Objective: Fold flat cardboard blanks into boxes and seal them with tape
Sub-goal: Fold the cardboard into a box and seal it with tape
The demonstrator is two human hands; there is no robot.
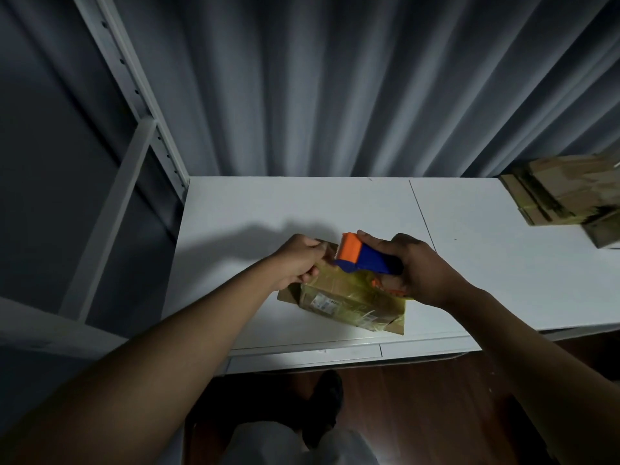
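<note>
The left hand (pixel 302 260) is gripping the light, crushable cardboard box (pixel 345 297) at its stiff end; the right hand (pixel 412 266) is holding the tape dispenser (pixel 364 258) (1 box only).

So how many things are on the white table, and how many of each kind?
Box being taped: 1
Tape gun: 1
Cardboard pile at the far right, too blurred to count its pieces: 1
Total: 3

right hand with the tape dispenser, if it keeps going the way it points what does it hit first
Probably the left hand: the right hand aims the tape dispenser leftward along the box top toward it, though depth is unclear.
</note>
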